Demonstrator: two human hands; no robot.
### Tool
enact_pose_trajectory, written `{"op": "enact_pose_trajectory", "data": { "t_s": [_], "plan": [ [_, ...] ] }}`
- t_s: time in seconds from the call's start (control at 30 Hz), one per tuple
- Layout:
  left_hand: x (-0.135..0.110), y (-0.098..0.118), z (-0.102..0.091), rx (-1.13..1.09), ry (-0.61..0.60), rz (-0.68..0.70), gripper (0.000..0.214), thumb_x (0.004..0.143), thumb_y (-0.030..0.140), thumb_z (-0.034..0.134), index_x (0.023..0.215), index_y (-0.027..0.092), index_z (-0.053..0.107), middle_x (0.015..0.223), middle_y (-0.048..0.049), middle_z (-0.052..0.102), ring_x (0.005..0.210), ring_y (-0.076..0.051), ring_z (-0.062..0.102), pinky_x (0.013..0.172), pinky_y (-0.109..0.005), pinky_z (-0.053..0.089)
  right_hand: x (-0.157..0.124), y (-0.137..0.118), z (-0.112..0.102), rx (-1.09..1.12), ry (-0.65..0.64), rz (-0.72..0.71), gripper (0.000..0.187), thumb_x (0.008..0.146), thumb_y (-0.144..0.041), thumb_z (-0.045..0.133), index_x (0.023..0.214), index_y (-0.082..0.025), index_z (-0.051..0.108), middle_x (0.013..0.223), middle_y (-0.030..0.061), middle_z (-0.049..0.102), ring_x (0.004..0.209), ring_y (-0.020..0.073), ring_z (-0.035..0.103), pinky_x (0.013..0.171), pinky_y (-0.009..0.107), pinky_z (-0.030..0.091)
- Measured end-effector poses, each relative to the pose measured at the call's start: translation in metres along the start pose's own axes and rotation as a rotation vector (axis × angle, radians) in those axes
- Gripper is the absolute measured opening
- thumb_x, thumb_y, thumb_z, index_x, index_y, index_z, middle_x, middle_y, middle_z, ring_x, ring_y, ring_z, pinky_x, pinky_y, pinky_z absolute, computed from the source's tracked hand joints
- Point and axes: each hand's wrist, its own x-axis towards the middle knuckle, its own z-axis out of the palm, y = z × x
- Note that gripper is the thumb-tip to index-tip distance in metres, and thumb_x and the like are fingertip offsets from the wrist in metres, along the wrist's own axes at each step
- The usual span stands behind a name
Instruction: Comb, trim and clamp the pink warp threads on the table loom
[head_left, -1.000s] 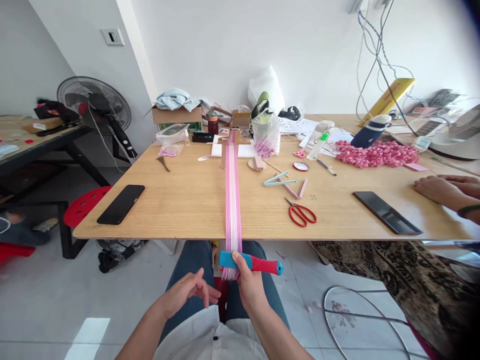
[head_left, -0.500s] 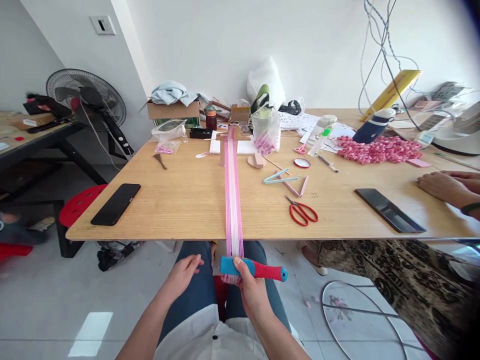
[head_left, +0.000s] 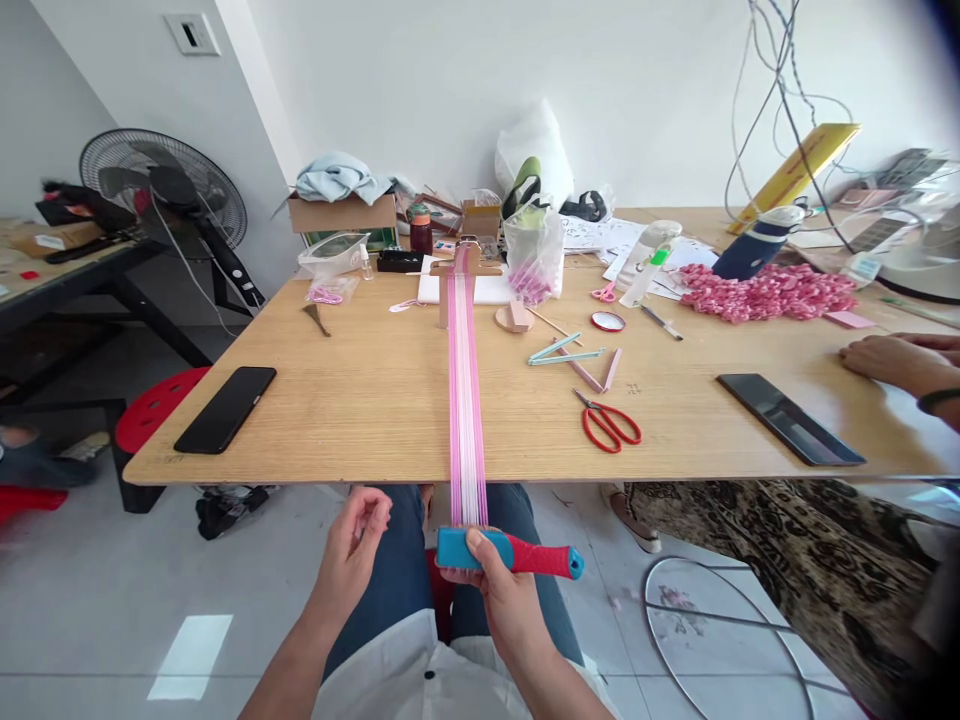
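Observation:
My right hand (head_left: 510, 595) grips a brush with a blue head (head_left: 461, 548) and a red-wrapped handle, thumb on top of the head. The brush lies across the lower end of a long band of pink and white strands (head_left: 466, 400). The band runs taut from a metal clip (head_left: 468, 245) at the back of the table, over the front edge to the brush above my lap. What my fingers hold under the brush is hidden. Left of the band, apart from it, my left hand (head_left: 352, 545) is loosely curled, thumb apart from the fingers, with nothing visible in it.
Red-handled scissors (head_left: 609, 425), folded pink and blue strips (head_left: 566, 355) and a dark tablet (head_left: 789, 418) lie right of the band; a black phone (head_left: 225, 410) lies left. Another person's hands (head_left: 892, 360) rest at the right. Boxes and bags line the back.
My left hand has drawn back slightly to the left and curled its fingers. My right hand with the brush is a little lower, still across the band. The view has shifted slightly.

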Motion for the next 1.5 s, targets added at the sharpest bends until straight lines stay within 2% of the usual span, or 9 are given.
{"op": "enact_pose_trajectory", "data": {
  "t_s": [0.07,0.13,0.27,0.37,0.5,0.77,1.03,1.2,1.5],
  "plan": [
    [-0.001,0.003,0.007,-0.199,-0.123,-0.077,0.041,0.09,0.05,0.051,0.116,0.021,0.061,0.096,-0.0058,0.064,0.083,-0.018,0.06,0.076,-0.031,0.051,-0.001,0.0,0.0,-0.004,-0.008,0.001,0.037,0.065,-0.046,0.08,0.081,-0.015,0.07,0.077,0.006,0.069,0.073,0.0223,0.065,0.061,0.037,0.06],
    [-0.001,0.005,0.015,-0.381,-0.311,-0.145,0.049,0.091,0.052,0.048,0.13,0.023,0.056,0.114,-0.0096,0.064,0.099,-0.022,0.061,0.088,-0.037,0.05,-0.003,-0.001,0.0,-0.005,-0.023,0.003,0.037,0.065,-0.047,0.08,0.081,-0.016,0.07,0.078,0.0063,0.069,0.073,0.0226,0.065,0.062,0.038,0.06],
    [0.004,0.008,0.027,-0.642,-0.721,-0.299,0.058,0.091,0.058,0.042,0.132,0.02,0.057,0.126,-0.0137,0.064,0.12,-0.03,0.056,0.106,-0.049,0.037,-0.006,-0.001,0.0,-0.008,-0.045,0.004,0.036,0.065,-0.048,0.08,0.08,-0.016,0.07,0.076,0.0056,0.069,0.074,0.0238,0.066,0.061,0.038,0.06],
    [0.01,0.011,0.034,-0.755,-0.867,-0.369,0.059,0.09,0.06,0.041,0.131,0.021,0.059,0.124,-0.013,0.067,0.12,-0.031,0.057,0.108,-0.05,0.035,-0.008,0.001,-0.001,-0.016,-0.035,0.012,0.036,0.064,-0.048,0.08,0.08,-0.017,0.07,0.075,0.005,0.068,0.074,0.0234,0.065,0.059,0.035,0.059],
    [0.019,0.014,0.038,-0.739,-0.985,-0.386,0.059,0.092,0.059,0.038,0.125,0.017,0.064,0.136,-0.0134,0.058,0.131,-0.033,0.047,0.111,-0.049,0.032,-0.01,0.004,0.0,-0.019,-0.007,-0.006,0.037,0.065,-0.047,0.079,0.084,-0.016,0.071,0.079,0.006,0.068,0.076,0.0238,0.065,0.058,0.035,0.059],
    [0.027,0.007,0.039,-0.711,-1.06,-0.392,0.065,0.095,0.056,0.028,0.127,0.011,0.061,0.145,-0.0182,0.047,0.134,-0.036,0.043,0.112,-0.048,0.029,-0.01,0.009,-0.006,-0.044,-0.066,0.02,0.039,0.069,-0.048,0.077,0.09,-0.015,0.07,0.081,0.0057,0.067,0.077,0.023,0.064,0.06,0.036,0.06],
    [0.026,0.011,0.044,-0.612,-1.055,-0.373,0.06,0.098,0.048,0.024,0.127,0.011,0.062,0.142,-0.017,0.051,0.132,-0.034,0.046,0.111,-0.048,0.032,-0.009,0.014,-0.006,-0.022,-0.033,0.003,0.041,0.068,-0.048,0.078,0.09,-0.015,0.07,0.08,0.005,0.067,0.075,0.0221,0.064,0.062,0.039,0.06],
    [0.024,0.016,0.044,-0.602,-1.001,-0.379,0.05,0.098,0.042,0.034,0.119,0.012,0.067,0.139,-0.015,0.055,0.133,-0.031,0.045,0.112,-0.042,0.033,-0.011,0.015,-0.006,-0.029,-0.034,0.027,0.045,0.068,-0.048,0.078,0.097,-0.015,0.069,0.084,0.006,0.069,0.078,0.0238,0.066,0.064,0.041,0.061],
    [0.018,0.019,0.042,-0.608,-0.91,-0.396,0.044,0.094,0.041,0.045,0.115,0.012,0.07,0.129,-0.0171,0.062,0.124,-0.032,0.055,0.109,-0.045,0.037,-0.017,0.024,-0.008,-0.029,-0.072,0.072,0.046,0.067,-0.05,0.079,0.095,-0.015,0.068,0.084,0.0067,0.07,0.081,0.0253,0.067,0.07,0.043,0.06]
  ]
}}
